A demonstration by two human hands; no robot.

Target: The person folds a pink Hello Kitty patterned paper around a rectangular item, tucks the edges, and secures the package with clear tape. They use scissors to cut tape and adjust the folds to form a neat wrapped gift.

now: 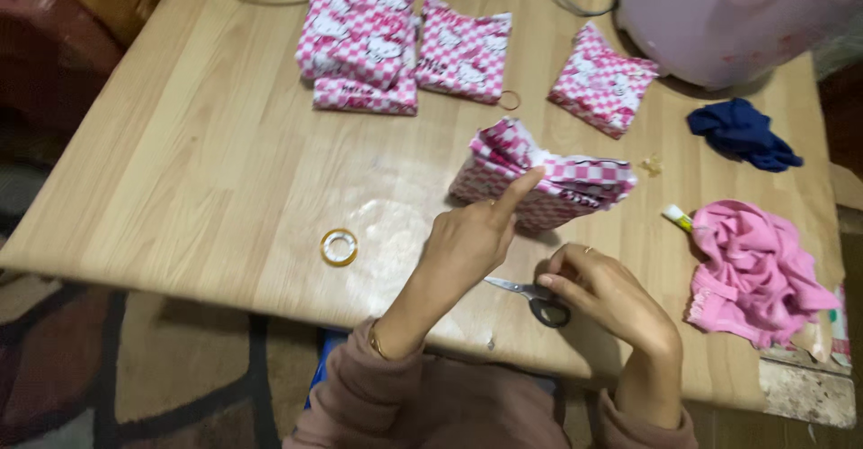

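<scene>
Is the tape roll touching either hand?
No, the tape roll lies alone on the table, clear of the left hand and right hand.

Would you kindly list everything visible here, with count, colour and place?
wrapped parcels: four or so, pink-and-white checked, far side of the table
parcel being wrapped: one, pink checked, centre
tape roll: one, clear on a yellow core, near edge
scissors: one, dark handles, near edge
rubber band: one, beside the parcels
glue stick: one, white and yellow, right
pink cloth: one, right
blue cloth: one, far right
table: one, light wood
left hand: finger pressing the parcel
right hand: on the scissors
</scene>
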